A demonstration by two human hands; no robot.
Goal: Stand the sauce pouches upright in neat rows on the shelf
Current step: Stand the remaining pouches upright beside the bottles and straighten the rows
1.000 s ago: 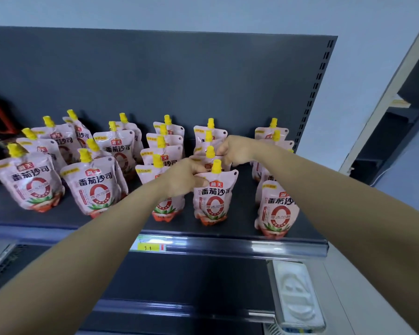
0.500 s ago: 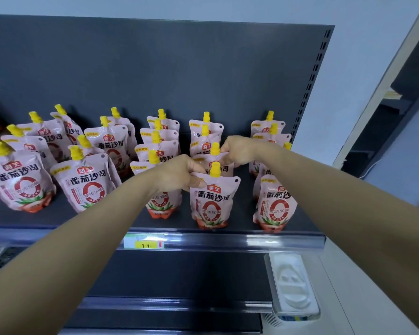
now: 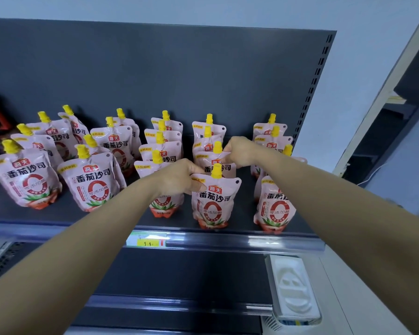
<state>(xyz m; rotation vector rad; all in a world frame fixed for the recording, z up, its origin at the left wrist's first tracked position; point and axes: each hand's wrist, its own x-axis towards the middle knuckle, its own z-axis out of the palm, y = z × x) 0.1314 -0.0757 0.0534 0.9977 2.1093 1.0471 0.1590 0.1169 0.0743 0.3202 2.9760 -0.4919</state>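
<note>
while the left hand [image 3: 179, 177] pinches the top-left corner of the spout-up front pouch [image 3: 214, 201], the right hand [image 3: 240, 151] pinches the top-right corner of the second pouch [image 3: 211, 163] just behind it.

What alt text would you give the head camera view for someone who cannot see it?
A person's left hand pinches the top corner of the front pouch while the right hand pinches the top corner of the pouch behind it. They stand among rows of pink, yellow-capped sauce pouches on a dark shelf.
</note>
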